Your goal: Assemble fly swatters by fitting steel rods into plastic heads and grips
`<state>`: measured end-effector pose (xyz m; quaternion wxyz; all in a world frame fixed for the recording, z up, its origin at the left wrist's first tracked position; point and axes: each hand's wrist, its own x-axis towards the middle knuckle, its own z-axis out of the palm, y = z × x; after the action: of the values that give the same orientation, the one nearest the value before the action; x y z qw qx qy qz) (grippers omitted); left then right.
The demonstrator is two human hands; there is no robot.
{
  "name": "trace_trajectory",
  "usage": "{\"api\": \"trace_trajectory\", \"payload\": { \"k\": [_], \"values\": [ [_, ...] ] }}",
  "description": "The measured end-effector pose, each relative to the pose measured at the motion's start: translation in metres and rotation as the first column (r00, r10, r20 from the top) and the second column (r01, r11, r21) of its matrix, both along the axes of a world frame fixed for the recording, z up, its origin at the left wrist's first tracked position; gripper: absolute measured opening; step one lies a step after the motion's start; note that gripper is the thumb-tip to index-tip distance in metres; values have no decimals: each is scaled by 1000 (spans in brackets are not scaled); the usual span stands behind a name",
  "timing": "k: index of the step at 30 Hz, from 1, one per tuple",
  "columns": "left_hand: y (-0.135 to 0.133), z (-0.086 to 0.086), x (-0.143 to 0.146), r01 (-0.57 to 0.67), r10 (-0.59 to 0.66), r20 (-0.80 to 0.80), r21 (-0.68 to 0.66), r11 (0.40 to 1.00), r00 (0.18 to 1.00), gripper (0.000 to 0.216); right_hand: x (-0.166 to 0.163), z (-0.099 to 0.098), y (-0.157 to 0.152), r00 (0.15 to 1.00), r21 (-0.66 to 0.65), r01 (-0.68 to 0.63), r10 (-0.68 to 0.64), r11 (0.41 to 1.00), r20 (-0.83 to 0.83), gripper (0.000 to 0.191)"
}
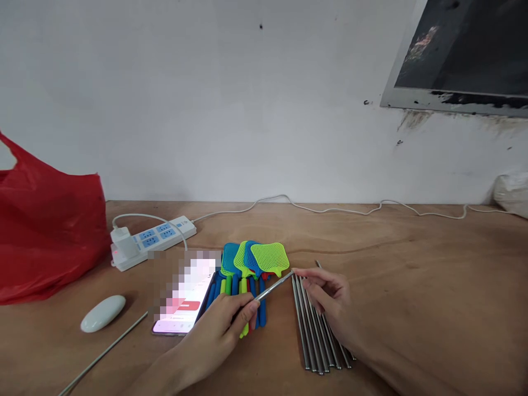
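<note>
My left hand point(225, 324) is closed around the lower end of a thin telescopic metal rod point(274, 286), which slants up to the right. At the rod's upper tip, the bent fingers of my right hand point(330, 291) are pinched on it. Beneath the rod lies a pile of plastic fly swatter heads point(270, 258), blue and lime green with fine mesh, a little red showing between them. Blue, green, yellow and red handles point(262, 308) lie below them, partly covered by my left hand. Several more metal rods point(313, 335) rest side by side under my right hand.
A lit phone point(185, 308), partly blurred out, lies left of the swatters. Beyond it is a white power strip point(154, 239) with a charger plugged in. A white oval object point(103, 313) and a red plastic bag point(49, 231) are at the left. A cable point(330, 210) runs along the wall.
</note>
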<state>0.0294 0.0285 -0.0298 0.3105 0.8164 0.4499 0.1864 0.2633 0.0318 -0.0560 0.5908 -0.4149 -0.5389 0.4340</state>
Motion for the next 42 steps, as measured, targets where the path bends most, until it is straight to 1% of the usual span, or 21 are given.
{"api": "trace_trajectory", "payload": {
  "k": [2, 3, 6, 8, 10, 12, 14, 16, 18, 20, 22, 24, 27, 30, 34, 38, 42],
  "values": [
    [-2, 3, 0, 9, -10, -10, -19, 1000, 1000, 51, -1, 3, 0, 1000, 8, -24, 24, 1000, -7, 27],
    [-4, 4, 0, 10, -11, -23, -19, 1000, 1000, 51, -1, 3, 0, 998, 3, -58, 58, 998, -4, 29],
    [-8, 3, 2, 33, -33, -55, -7, 999, 998, 52, -5, 3, -1, 983, -79, -186, 185, 979, -8, 31],
    [-10, 2, 2, 56, -55, -55, 16, 998, 997, 52, -8, 3, -1, 972, -137, -232, 224, 963, -71, 31],
    [-11, 1, 3, 65, -63, -29, 53, 996, 998, 53, -9, 4, 1, 963, -178, -229, 196, 957, -185, 33],
    [-9, 1, 2, 55, -57, 12, 99, 994, 998, 52, -7, 7, 4, 945, -226, -204, 131, 953, -301, 35],
    [-5, -1, 0, -12, 9, 19, 163, 987, 1000, 45, -3, 10, 8, 920, -271, -173, 57, 947, -387, 35],
    [0, -4, -2, -103, 114, -31, 245, 964, 993, 37, 1, 12, 11, 895, -296, -152, 5, 943, -447, 35],
    [4, -8, -4, -160, 208, -115, 333, 929, 971, 33, 5, 11, 13, 874, -304, -137, -29, 943, -485, 35],
    [7, -12, -5, -156, 251, -200, 396, 905, 947, 33, 8, 10, 14, 858, -309, -112, -65, 944, -509, 36],
    [8, -13, -5, -134, 270, -273, 431, 892, 923, 34, 9, 10, 16, 846, -315, -86, -97, 945, -524, 37],
    [8, -14, -4, -114, 273, -329, 431, 895, 904, 34, 9, 11, 16, 836, -313, -80, -108, 946, -538, 37],
    [7, -14, -3, -109, 280, -387, 409, 906, 878, 35, 9, 11, 17, 827, -310, -122, -77, 943, -556, 36],
    [4, -14, -2, -106, 278, -411, 394, 913, 868, 35, 9, 11, 17, 817, -332, -164, -60, 929, -573, 35],
    [2, -12, 0, -114, 265, -421, 351, 929, 868, 30, 8, 10, 17, 807, -349, -170, -73, 922, -587, 35],
    [1, -10, 1, -129, 273, -357, 379, 916, 893, 27, 10, 8, 20, 783, -365, -142, -121, 920, -610, 35],
    [-2, -13, -1, -112, 220, -196, 450, 886, 956, 26, 11, 5, 23, 717, -379, -48, -232, 924, -657, 33]
  ]
}}
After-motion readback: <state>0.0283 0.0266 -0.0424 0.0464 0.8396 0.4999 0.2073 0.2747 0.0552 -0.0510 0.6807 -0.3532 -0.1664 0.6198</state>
